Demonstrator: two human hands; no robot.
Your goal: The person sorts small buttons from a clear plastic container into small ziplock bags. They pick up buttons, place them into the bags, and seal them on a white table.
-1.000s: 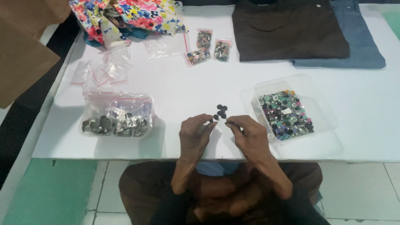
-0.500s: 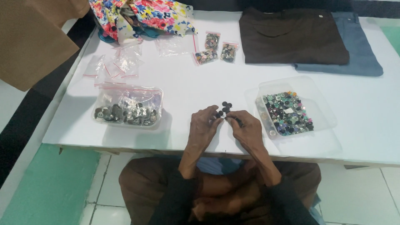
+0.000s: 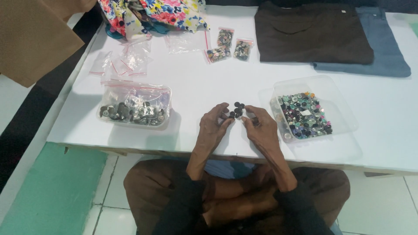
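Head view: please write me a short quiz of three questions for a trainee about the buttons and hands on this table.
1. True or false: the left hand and right hand meet at a small cluster of dark buttons on the white table.
2. Which container lies beside the right hand? A) clear tray of mixed buttons B) clear bag of metal-looking buttons C) folded brown garment
3. Fill in: the floral fabric lies at the table's far ____ corner.

Key: 1 true; 2 A; 3 left.
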